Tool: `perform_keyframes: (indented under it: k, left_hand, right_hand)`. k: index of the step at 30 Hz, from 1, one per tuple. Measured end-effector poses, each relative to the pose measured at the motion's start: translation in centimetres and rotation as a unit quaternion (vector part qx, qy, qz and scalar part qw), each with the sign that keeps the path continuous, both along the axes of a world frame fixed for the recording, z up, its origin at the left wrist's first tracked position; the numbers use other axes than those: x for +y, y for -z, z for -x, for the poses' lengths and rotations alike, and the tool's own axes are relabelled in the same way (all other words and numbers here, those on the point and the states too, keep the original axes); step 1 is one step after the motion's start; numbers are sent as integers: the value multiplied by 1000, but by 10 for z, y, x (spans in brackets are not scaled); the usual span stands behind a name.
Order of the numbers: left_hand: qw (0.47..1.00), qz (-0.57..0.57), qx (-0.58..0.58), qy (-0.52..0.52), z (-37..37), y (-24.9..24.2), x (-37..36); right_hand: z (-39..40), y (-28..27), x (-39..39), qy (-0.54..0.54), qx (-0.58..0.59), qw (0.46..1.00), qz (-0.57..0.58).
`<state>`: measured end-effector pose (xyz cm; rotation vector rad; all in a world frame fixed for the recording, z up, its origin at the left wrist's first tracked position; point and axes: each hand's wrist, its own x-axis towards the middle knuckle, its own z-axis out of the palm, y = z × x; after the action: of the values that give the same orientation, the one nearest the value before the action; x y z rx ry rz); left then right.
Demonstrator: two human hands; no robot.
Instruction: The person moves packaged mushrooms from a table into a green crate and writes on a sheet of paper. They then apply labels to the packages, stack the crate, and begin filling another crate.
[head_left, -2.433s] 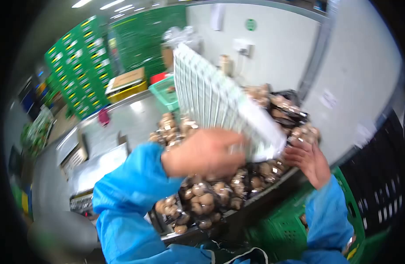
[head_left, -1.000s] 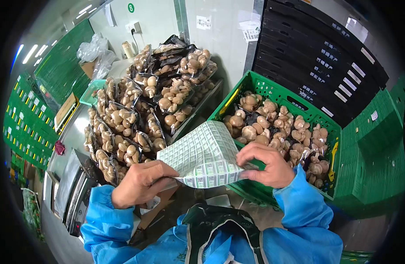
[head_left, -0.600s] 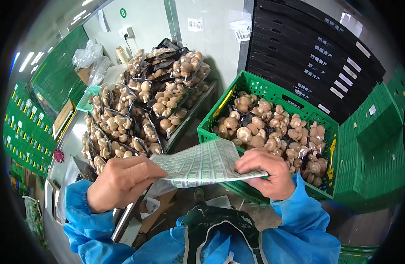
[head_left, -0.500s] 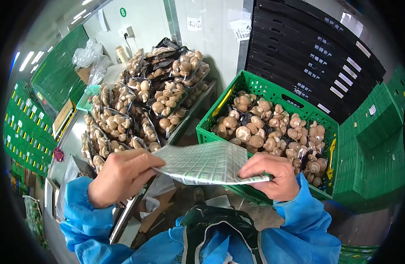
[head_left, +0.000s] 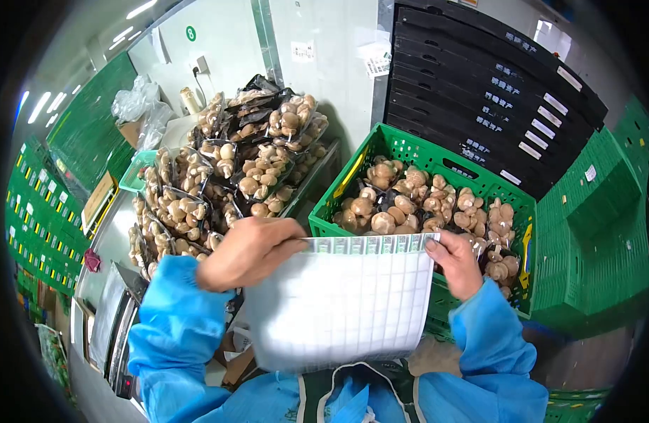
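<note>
A sheet of labels (head_left: 338, 303) hangs between my two hands, its white back towards me. Along its top edge a folded-over strip shows a row of green-and-white printed labels. My left hand (head_left: 250, 254) pinches the upper left corner, fingers closed. The upper right corner is gripped between the thumb and fingers of my right hand (head_left: 455, 262). Just beyond the sheet stands a green crate (head_left: 331, 204) holding several packs of brown mushrooms (head_left: 409, 204). The sheet covers part of the crate's near side.
To the left, a heap of wrapped mushroom packs (head_left: 261, 169) lies on a metal table (head_left: 109, 236). Black crates (head_left: 479, 92) are stacked behind the green crate, and more green crates (head_left: 585, 225) stand at the right. A small green basket (head_left: 138, 169) sits behind the heap.
The sheet has turned from nearly flat, printed side up, to hanging with its white back towards me. My left hand has moved right and up; my right hand has risen slightly.
</note>
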<state>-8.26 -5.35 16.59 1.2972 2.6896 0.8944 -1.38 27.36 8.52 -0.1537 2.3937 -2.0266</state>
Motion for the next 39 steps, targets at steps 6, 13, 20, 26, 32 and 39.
perform_keyframes:
  k: [6,13,20,26,32,39]
  left_hand:
    - [998,18,-43,48,31,32,37]
    - [972,28,-215,93,74,41,44]
    - [945,-27,-307,106,113,72,34]
    - [943,-19,-306,125,131,83,37]
    - [930,-9,-340,143,149,95,43]
    - [898,-8,-409,163,171,119,52]
  right_hand:
    - [35,-44,-21,-90,185,937,-281]
    - [92,-17,-53,-209,-44,915,-342]
    - [109,-16,-61,-185,-5,964,-189]
    - [112,3,-86,-98,101,958,-250]
    - [105,7,-101,9,192,929,-315]
    - [99,37,-108,48,319,847,-422]
